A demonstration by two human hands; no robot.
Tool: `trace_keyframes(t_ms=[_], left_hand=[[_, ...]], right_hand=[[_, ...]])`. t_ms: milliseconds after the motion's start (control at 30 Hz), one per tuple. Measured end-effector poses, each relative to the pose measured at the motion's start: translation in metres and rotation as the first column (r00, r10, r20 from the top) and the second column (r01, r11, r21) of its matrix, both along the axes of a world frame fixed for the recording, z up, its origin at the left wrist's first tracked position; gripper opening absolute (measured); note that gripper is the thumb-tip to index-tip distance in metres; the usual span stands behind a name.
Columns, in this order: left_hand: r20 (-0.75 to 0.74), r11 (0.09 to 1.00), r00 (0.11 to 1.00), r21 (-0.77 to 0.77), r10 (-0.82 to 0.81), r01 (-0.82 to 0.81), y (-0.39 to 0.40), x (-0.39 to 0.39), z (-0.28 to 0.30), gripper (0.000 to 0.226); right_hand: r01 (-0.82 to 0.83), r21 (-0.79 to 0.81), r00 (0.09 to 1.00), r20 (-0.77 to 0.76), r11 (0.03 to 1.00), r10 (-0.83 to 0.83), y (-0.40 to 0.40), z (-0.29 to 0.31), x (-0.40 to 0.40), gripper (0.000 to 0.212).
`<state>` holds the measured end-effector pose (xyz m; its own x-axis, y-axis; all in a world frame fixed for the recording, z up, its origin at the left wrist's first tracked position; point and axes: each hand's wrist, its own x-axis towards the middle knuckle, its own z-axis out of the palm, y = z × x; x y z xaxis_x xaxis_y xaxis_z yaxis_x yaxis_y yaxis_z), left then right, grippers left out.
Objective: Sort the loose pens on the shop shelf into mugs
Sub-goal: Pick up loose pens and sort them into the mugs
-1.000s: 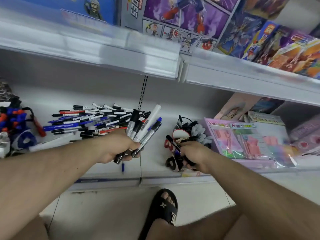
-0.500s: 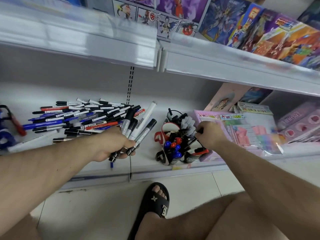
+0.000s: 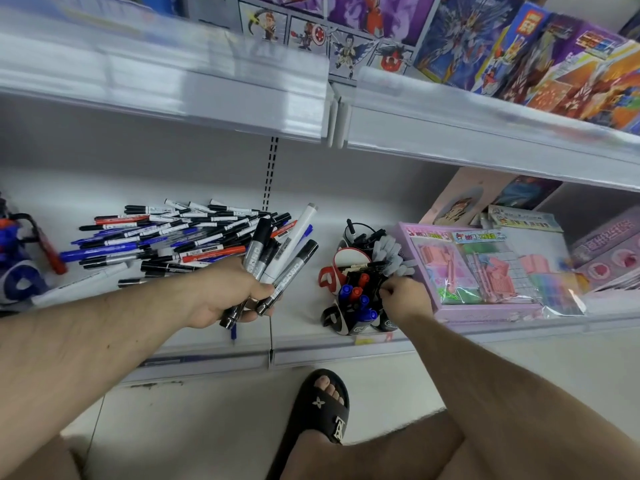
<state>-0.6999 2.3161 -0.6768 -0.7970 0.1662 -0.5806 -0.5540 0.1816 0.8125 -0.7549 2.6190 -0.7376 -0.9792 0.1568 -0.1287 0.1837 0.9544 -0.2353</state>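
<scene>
White shop shelf [image 3: 207, 344], low to the floor, with your 2 hands over it.

Your left hand [image 3: 221, 292] is closed tight around a fanned bunch of markers [image 3: 277, 261], just in front of the loose pile of pens [image 3: 180, 237] on the shelf. Your right hand [image 3: 403, 294] has its fingers curled at the rim of the mugs [image 3: 349, 306], which hold red and blue pens; whether it pinches one you cannot tell. Pink stationery packs [image 3: 485, 271] lie just beside the mugs.

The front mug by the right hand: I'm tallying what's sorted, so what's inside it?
The front mug holds upright pens with blue and red caps. The right hand covers its right side, so a full count is hidden.
</scene>
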Motion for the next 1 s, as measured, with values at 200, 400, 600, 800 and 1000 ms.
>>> trace_keyframes(t_ms=[200,400,600,800,1000], left_hand=[[0.03,0.999,1.0,0.05,-0.01,0.008,-0.004,0.001,0.004,0.016],[0.018,0.991,0.998,0.119,-0.059,0.057,-0.015,0.005,0.014,0.018],[-0.042,0.984,0.988,0.097,-0.149,0.152,-0.025,0.016,0.022,0.022],[-0.074,0.98,0.982,0.082,-0.174,0.18,-0.036,0.028,0.025,0.02],[-0.094,0.974,0.977,0.103,-0.19,0.2,-0.045,0.04,0.027,0.018]], right_hand=[[-0.003,-0.071,0.987,-0.162,0.997,-0.009,-0.014,0.005,0.004,0.042],[-0.028,-0.46,0.957,-0.268,0.888,-0.109,-0.062,0.045,0.009,0.027],[-0.022,-0.912,0.989,-0.079,0.409,-0.123,-0.122,0.116,0.036,0.02],[-0.303,-0.605,0.947,-0.28,0.736,0.16,-0.149,0.123,0.048,0.026],[-0.044,-0.816,0.997,-0.069,0.577,-0.022,-0.16,0.122,0.044,0.01]])
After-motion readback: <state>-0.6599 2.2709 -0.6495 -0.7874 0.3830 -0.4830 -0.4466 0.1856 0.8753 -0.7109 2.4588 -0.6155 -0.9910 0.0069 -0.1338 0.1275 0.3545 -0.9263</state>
